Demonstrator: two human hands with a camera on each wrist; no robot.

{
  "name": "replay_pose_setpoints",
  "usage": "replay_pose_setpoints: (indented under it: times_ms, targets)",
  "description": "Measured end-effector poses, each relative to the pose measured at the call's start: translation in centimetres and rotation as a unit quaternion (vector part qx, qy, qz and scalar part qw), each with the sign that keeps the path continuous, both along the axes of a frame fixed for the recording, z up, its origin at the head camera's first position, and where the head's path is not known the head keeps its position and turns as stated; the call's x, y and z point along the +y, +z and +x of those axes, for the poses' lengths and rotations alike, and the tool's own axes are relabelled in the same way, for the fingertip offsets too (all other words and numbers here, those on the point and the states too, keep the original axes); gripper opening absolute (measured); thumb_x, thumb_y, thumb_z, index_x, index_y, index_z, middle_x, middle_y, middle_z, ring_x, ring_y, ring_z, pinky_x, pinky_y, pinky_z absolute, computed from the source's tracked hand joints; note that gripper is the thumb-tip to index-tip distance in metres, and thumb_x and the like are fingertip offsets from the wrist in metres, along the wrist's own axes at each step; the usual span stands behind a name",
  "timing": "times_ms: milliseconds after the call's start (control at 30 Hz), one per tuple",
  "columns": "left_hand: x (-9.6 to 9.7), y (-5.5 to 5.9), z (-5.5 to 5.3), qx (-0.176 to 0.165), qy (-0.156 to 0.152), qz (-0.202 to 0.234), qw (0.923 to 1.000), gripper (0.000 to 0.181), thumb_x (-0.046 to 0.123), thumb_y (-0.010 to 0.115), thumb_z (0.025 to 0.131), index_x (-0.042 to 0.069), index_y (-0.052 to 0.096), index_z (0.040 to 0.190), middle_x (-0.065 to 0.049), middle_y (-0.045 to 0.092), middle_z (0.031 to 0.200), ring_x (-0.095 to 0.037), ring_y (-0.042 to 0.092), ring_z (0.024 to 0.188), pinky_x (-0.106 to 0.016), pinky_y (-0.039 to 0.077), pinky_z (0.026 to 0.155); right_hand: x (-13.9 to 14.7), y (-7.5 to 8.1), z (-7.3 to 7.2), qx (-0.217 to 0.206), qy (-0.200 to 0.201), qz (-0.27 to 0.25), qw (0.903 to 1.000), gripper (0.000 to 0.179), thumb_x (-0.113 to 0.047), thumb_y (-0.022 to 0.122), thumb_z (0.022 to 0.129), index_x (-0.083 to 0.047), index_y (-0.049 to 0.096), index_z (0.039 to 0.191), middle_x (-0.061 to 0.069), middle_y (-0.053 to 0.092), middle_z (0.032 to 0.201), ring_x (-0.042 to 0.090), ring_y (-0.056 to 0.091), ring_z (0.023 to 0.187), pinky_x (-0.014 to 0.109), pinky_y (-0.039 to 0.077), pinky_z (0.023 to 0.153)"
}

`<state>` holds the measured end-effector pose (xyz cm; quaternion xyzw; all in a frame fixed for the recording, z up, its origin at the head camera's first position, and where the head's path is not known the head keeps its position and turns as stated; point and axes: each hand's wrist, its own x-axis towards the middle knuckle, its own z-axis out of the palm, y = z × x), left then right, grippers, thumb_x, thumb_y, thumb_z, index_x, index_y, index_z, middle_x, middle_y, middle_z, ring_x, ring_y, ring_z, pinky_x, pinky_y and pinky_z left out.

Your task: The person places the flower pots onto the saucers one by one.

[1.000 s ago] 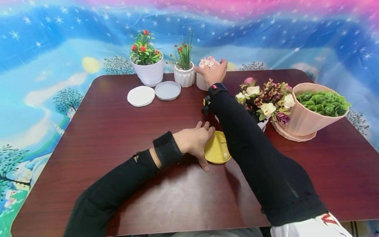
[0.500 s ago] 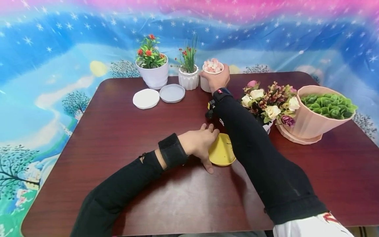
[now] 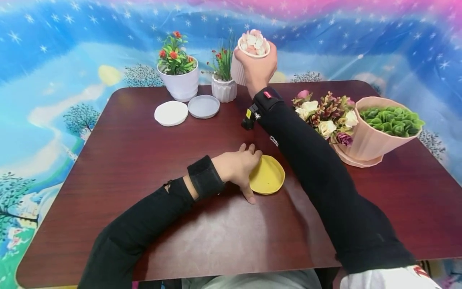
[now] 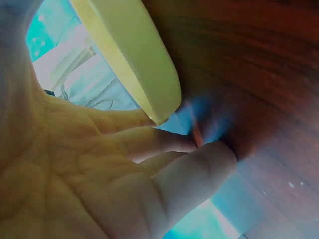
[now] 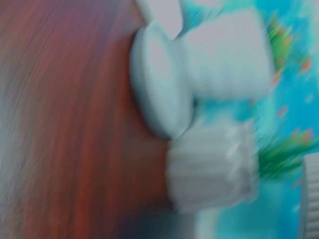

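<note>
In the head view my right hand (image 3: pixel 258 70) grips a white ribbed flowerpot (image 3: pixel 238 69) of pale pink flowers (image 3: pixel 254 41) from its near side, fingers round it. The pot is up off the table at the back and leans a little. A sliver of the ribbed pot (image 5: pixel 311 194) shows at the right wrist view's edge. My left hand (image 3: pixel 238 167) rests spread at the left rim of a round yellow saucer (image 3: pixel 268 176), thumb on the table. In the left wrist view, a fairly straight finger of the left hand (image 4: pixel 99 159) touches the yellow saucer (image 4: pixel 144 55).
At the back stand a white pot with orange-red flowers (image 3: pixel 183 82) and a fluted white pot (image 3: pixel 223 90). A white saucer (image 3: pixel 171 113) and grey saucer (image 3: pixel 203 106) lie before them. Roses (image 3: pixel 326 116) and a large pink pot (image 3: pixel 379 142) stand right, beyond my right arm.
My right hand has closed round the ribbed pot and raised it from the table. My left hand stays at the yellow saucer, which the right arm now covers less.
</note>
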<state>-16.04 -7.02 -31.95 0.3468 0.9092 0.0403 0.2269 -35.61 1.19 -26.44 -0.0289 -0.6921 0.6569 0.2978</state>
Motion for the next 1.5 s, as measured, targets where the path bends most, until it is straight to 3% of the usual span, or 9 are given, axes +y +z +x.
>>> replay_pose_setpoints:
  times_ms: [200, 533, 567, 767, 900, 1167, 1500]
  targets:
    - [-0.1, -0.1, 0.0, -0.002, 0.007, 0.002, 1.0000, 0.144, 0.060, 0.101, 0.063, -0.002, 0.023, 0.166, -0.037, 0.018, 0.170, -0.058, 0.016, 0.157, -0.052, 0.027, 0.127, -0.4, 1.8, 2.4, -0.013, 0.017, 0.027, 0.9994, 0.085, -0.029, 0.095, 0.069, -0.012, 0.060, 0.145, -0.004, 0.068, 0.127, 0.007, 0.059, 0.111, 0.017, 0.042, 0.095]
    - [-0.6, 0.2, -0.3, -0.031, 0.013, 0.023, 0.9992, 0.143, 0.057, 0.101, 0.065, 0.000, 0.020, 0.167, -0.032, 0.015, 0.173, -0.052, 0.008, 0.160, -0.048, 0.026, 0.128, -0.6, 2.3, 5.5, -0.021, 0.058, 0.056, 0.9966, 0.078, -0.024, 0.095, 0.070, -0.010, 0.063, 0.140, -0.001, 0.066, 0.124, 0.008, 0.057, 0.111, 0.017, 0.043, 0.095]
    - [-0.6, -0.2, -0.6, -0.031, 0.012, 0.026, 0.9991, 0.145, 0.059, 0.101, 0.064, -0.001, 0.020, 0.167, -0.032, 0.015, 0.173, -0.050, 0.008, 0.160, -0.047, 0.025, 0.128, -0.6, 2.4, 5.7, -0.022, 0.062, 0.055, 0.9963, 0.079, -0.024, 0.095, 0.070, -0.010, 0.063, 0.140, -0.001, 0.066, 0.125, 0.008, 0.057, 0.112, 0.017, 0.044, 0.096]
    - [-0.6, -0.7, -1.1, -0.028, 0.012, 0.034, 0.9989, 0.150, 0.060, 0.103, 0.059, -0.001, 0.019, 0.168, -0.031, 0.009, 0.174, -0.046, 0.007, 0.161, -0.045, 0.023, 0.129, 0.1, 2.4, 6.5, -0.027, 0.087, 0.049, 0.9946, 0.077, -0.021, 0.096, 0.070, -0.009, 0.063, 0.138, 0.000, 0.065, 0.125, 0.010, 0.059, 0.114, 0.021, 0.047, 0.097]
    - [-0.5, 0.2, -0.4, -0.036, 0.022, 0.020, 0.9989, 0.147, 0.056, 0.102, 0.065, 0.000, 0.014, 0.170, -0.033, 0.004, 0.174, -0.053, 0.004, 0.160, -0.049, 0.027, 0.127, 0.9, 1.9, 6.9, -0.030, 0.092, 0.052, 0.9939, 0.073, -0.020, 0.095, 0.070, -0.010, 0.064, 0.136, 0.001, 0.066, 0.124, 0.011, 0.059, 0.113, 0.024, 0.048, 0.097]
    - [-0.4, 0.3, -0.1, -0.014, 0.014, -0.008, 0.9998, 0.146, 0.062, 0.098, 0.066, -0.002, 0.016, 0.169, -0.033, 0.008, 0.173, -0.054, 0.010, 0.159, -0.050, 0.027, 0.127, 2.1, 0.9, 7.7, -0.032, 0.102, 0.060, 0.9925, 0.073, -0.023, 0.094, 0.070, -0.009, 0.065, 0.136, 0.000, 0.065, 0.122, 0.011, 0.058, 0.112, 0.025, 0.047, 0.096]
    - [-0.2, 0.1, -0.3, -0.007, 0.001, -0.003, 1.0000, 0.146, 0.062, 0.100, 0.065, -0.003, 0.019, 0.167, -0.035, 0.017, 0.171, -0.054, 0.016, 0.158, -0.049, 0.026, 0.128, 3.6, 0.8, 9.0, -0.021, 0.125, 0.054, 0.9904, 0.068, -0.016, 0.096, 0.070, -0.007, 0.067, 0.131, 0.001, 0.066, 0.117, 0.014, 0.062, 0.109, 0.028, 0.050, 0.094]
